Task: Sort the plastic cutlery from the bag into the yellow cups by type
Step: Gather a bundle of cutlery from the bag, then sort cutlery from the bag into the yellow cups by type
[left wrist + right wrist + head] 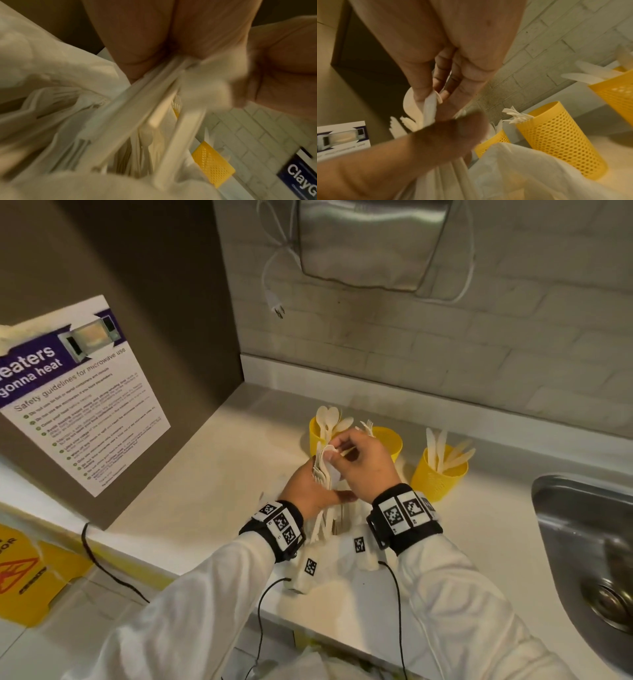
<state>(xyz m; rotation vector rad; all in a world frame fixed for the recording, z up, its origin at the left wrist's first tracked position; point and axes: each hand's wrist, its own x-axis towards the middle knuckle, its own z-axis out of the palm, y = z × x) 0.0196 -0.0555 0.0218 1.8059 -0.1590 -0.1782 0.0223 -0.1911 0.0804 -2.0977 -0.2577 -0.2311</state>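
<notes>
**Both hands on the cutlery bundle above the bag**

Your left hand [310, 491] is wrapped around a bundle of white plastic cutlery [322, 470], handles pointing down toward the plastic bag [513, 169], heads up. In the left wrist view the handles [137, 101] fan out from under your curled fingers, blurred, over the bag's open mouth. Your right hand [363, 460] pinches one piece at the top of that bundle: in the right wrist view your thumb and fingertips close on a white spoon [412, 106], with fork tines showing just beside it.

Three yellow cups stand on the counter [205, 474] behind your hands, by the tiled wall. The left cup [317, 436] holds spoons, the middle cup [388, 443] holds forks, and the right cup [438, 477] holds knives, near the steel sink [582, 542].

A microwave safety notice [78, 405] is taped to the brown panel on your left.
</notes>
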